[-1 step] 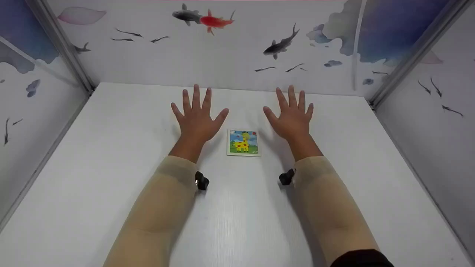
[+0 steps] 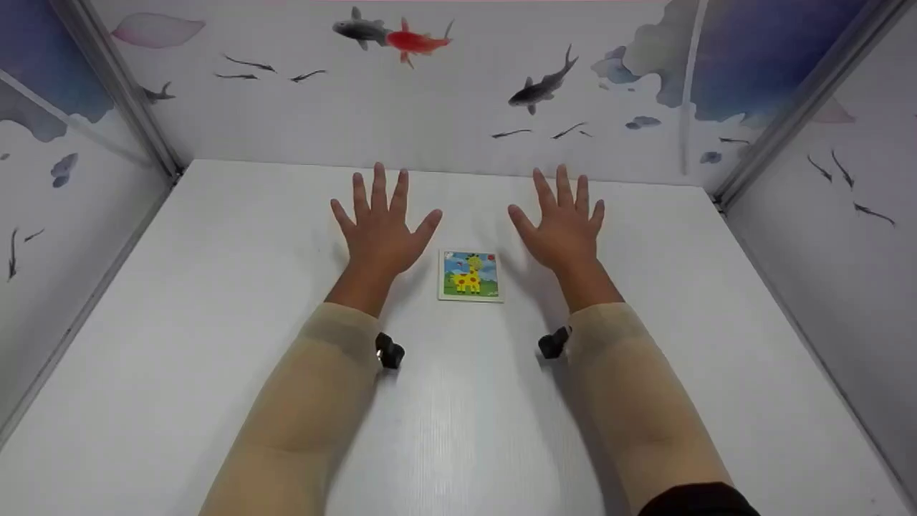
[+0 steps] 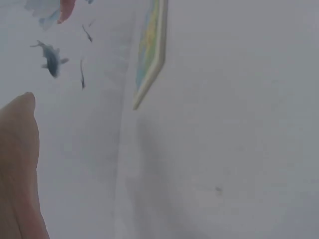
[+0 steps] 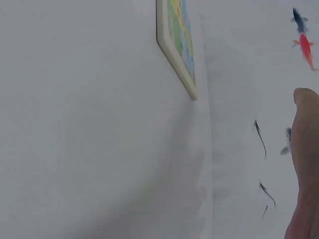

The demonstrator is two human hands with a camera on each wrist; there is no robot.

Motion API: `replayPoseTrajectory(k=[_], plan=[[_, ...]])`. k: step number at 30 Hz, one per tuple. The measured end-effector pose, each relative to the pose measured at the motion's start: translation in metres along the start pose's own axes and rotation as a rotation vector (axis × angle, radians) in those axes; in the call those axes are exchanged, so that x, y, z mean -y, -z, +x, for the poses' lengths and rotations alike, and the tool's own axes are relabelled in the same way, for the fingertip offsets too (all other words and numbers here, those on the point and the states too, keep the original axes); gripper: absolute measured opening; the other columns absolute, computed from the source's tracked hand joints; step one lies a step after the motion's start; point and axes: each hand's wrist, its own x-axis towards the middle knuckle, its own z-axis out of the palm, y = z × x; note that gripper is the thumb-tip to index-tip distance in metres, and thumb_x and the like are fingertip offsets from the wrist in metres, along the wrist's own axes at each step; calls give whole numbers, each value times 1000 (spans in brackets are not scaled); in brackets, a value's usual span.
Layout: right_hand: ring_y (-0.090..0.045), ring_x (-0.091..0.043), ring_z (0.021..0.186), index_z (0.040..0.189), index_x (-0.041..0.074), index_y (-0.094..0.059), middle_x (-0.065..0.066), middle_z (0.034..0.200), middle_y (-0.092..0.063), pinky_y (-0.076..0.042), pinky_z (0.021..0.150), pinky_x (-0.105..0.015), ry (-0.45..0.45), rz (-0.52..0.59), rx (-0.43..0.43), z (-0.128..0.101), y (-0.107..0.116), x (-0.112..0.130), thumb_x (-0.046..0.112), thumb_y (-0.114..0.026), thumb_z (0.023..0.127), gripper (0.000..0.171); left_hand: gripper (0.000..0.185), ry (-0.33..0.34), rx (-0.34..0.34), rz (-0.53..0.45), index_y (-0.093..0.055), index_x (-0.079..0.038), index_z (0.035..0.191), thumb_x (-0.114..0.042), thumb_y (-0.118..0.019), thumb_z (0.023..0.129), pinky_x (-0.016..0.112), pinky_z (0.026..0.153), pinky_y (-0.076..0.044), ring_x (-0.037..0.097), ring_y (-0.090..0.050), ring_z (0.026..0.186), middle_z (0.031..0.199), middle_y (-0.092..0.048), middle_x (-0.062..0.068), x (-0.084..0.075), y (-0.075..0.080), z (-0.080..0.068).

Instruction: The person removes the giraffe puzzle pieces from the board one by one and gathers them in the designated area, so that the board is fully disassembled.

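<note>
A small square giraffe picture puzzle or board [image 2: 470, 276] with a pale frame lies flat on the white table, between the two hands. Left of it, my left hand [image 2: 380, 233] is held palm down with fingers straight and spread, holding nothing. On the other side, my right hand [image 2: 566, 231] mirrors it, fingers spread and thumb toward the middle. Neither hand touches the board. Each wrist view catches part of its own hand, the left hand [image 3: 19, 164] and the right hand [image 4: 306, 154], plus the board's edge [image 3: 160, 55].
The white table [image 2: 458, 416] meets a back wall [image 2: 458, 115] printed with fish. Side panels with grey metal posts [image 2: 118, 86] stand left and right. A small black device sits at each wrist, one on the left [image 2: 390, 351] and one on the right [image 2: 554, 344].
</note>
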Motion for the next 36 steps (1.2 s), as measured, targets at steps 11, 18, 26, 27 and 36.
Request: replayPoseTrajectory(k=[11, 18, 26, 27, 36], plan=[[3, -31, 171, 172, 42, -5, 2, 184, -1, -5, 134, -69, 47, 103, -26, -15, 4, 16, 79, -31, 103, 82, 88, -11, 41, -112, 2, -38, 173, -77, -35, 103, 74, 131, 3, 35, 11, 170, 183, 9, 1, -14, 12, -22], [-18, -31, 169, 172, 41, -16, 0, 182, -18, -20, 134, -65, 42, 226, 29, -18, 1, 25, 74, -38, 105, 78, 87, -24, 139, -346, -8, -33, 174, -69, -47, 104, 69, 133, -13, 33, 0, 171, 184, 1, -1, -14, 14, -31], [-51, -27, 149, 169, 41, -28, 0, 171, -42, -47, 122, -55, 74, 404, 160, -19, 1, 44, 73, -43, 105, 73, 78, 3, 261, -524, -26, -41, 169, -57, -63, 102, 58, 133, -28, 24, -22, 168, 180, -23, -5, -4, 12, -31], [-53, -26, 146, 168, 41, -29, 0, 169, -44, -49, 120, -54, 76, 417, 172, -18, 0, 45, 73, -44, 104, 73, 77, 8, 272, -522, -27, -42, 169, -57, -64, 102, 58, 133, -29, 24, -23, 168, 180, -25, -5, -2, 12, -32], [-55, -22, 136, 159, 36, -46, 1, 149, -59, -53, 116, -49, 101, 585, 283, -8, -12, 48, 62, -54, 106, 60, 64, 20, 352, -541, -47, -29, 161, -39, -72, 103, 50, 128, -40, 21, -45, 156, 166, -49, -4, 2, 6, -33]])
